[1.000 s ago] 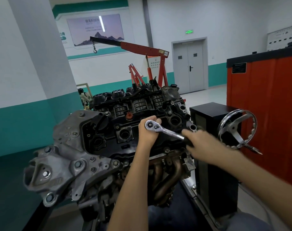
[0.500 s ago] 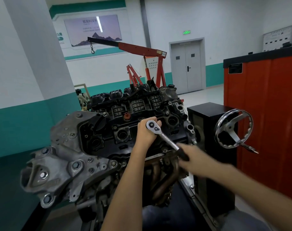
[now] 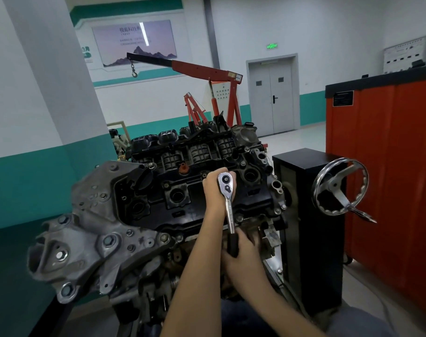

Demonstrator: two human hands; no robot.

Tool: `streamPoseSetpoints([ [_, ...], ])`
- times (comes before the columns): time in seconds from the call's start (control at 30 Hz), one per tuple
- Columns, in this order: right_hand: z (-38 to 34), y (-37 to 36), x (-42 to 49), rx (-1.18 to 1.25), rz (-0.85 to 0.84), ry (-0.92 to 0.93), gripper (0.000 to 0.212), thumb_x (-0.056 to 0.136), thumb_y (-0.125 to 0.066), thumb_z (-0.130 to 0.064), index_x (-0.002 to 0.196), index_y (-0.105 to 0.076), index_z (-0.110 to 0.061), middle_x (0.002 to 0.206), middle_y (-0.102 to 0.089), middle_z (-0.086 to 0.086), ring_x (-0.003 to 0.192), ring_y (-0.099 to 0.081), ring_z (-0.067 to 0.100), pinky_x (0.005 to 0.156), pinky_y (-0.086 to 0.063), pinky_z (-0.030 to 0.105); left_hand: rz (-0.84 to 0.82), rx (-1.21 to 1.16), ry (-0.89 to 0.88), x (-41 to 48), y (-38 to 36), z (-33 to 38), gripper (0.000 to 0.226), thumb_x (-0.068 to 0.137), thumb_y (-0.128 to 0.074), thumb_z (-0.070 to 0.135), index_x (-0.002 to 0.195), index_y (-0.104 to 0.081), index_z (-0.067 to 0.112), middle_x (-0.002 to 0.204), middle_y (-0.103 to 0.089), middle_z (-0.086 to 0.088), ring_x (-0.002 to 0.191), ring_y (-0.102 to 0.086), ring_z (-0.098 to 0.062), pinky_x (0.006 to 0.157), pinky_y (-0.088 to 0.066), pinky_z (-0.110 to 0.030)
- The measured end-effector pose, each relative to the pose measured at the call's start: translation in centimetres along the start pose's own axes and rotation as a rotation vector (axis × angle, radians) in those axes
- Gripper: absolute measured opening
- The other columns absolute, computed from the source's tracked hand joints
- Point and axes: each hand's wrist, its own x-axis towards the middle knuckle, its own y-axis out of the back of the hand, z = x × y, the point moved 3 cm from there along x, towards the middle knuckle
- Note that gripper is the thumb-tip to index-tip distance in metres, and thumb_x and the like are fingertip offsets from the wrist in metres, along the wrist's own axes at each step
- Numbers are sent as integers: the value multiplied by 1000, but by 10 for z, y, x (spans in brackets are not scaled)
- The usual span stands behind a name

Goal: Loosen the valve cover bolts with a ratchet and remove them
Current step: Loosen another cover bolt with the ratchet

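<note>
left hand cups the ratchet head on the valve cover; right hand grips its black handle.

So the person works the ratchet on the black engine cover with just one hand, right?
No, two hands. The head view shows the left hand steadying the ratchet on the black engine cover, the right hand gripping its handle.

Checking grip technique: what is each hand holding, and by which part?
Both hold the ratchet: the left hand curls around its head, the right hand grips its black handle.
</note>
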Motion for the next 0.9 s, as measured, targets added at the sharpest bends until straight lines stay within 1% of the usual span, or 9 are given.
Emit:
streamPoseSetpoints([
  [0.1, -1, 13, 6, -103, -52, 18, 21, 83, -58, 1, 90, -58, -19, 71, -64, 0, 60, -58, 7, 53, -46, 15, -54, -2, -39, 1, 3, -7, 51, 87, -54, -8, 57, -22, 17, 56, -20, -3, 54, -16, -10, 52, -15, -24],
  [0.2, -11, 71, 29, -515, -211, 126, 24, 82, -60, 0, 96, -56, -19, 76, -60, 7, 66, -58, 20, 59, -47, 25, -178, 36, -77, 3, 10, -15, 53, 90, -57, -3, 55, -22, 17, 53, -23, 0, 54, -20, -12, 54, -19, -27],
  [0.27, -33, 112, 57, -839, -296, 235, 23, 87, -60, -7, 106, -56, -19, 74, -57, -2, 60, -57, 12, 53, -44, 20, -235, 52, -100, 5, 12, -17, 54, 90, -58, -2, 54, -24, 18, 51, -25, 4, 52, -22, -10, 54, -21, -27],
  [0.4, -87, 138, 98, -1387, -216, 499, 16, 92, -55, -21, 108, -50, -22, 64, -38, -13, 57, -43, 10, 50, -31, 21, -240, 40, -126, 5, 13, -15, 53, 83, -55, -11, 51, -26, 21, 48, -27, 7, 53, -23, -12, 57, -21, -30],
  [0.53, -54, 110, 68, -1178, -89, 362, 17, 89, -58, -19, 100, -46, -24, 71, -46, -5, 63, -50, 18, 51, -36, 22, -95, -95, -8, 8, 13, -20, 51, 87, -52, -9, 55, -22, 17, 54, -21, 1, 53, -19, -11, 52, -18, -24],
  [0.63, -12, 71, 24, -589, -72, 139, 21, 84, -61, -7, 86, -46, -22, 71, -57, 4, 62, -57, 18, 58, -47, 30, -30, -84, 3, 4, 4, -14, 50, 86, -53, -9, 55, -21, 17, 53, -20, 0, 50, -18, -8, 50, -16, -23],
  [0.73, 3, 23, 5, -174, -43, 33, 26, 84, -58, -1, 87, -55, -26, 63, -58, -2, 50, -55, 2, 48, -42, 13, -8, -72, -17, 1, -2, -9, 52, 84, -53, -11, 55, -21, 18, 46, -19, 9, 41, -21, -7, 45, -19, -17],
  [0.8, 3, 12, 5, -141, -73, 15, 24, 83, -56, -2, 91, -57, -25, 65, -59, 0, 52, -55, 2, 48, -44, 16, -25, -52, -44, 0, 2, -9, 51, 85, -54, -8, 56, -21, 18, 48, -20, 7, 43, -20, -7, 46, -18, -18],
  [0.9, -5, 48, 21, -413, -157, 98, 24, 80, -59, -2, 86, -54, -25, 75, -60, 7, 69, -56, 18, 62, -48, 31, -134, 11, -62, 4, 10, -15, 51, 87, -56, -4, 56, -22, 17, 53, -22, 1, 52, -20, -9, 51, -18, -24],
])
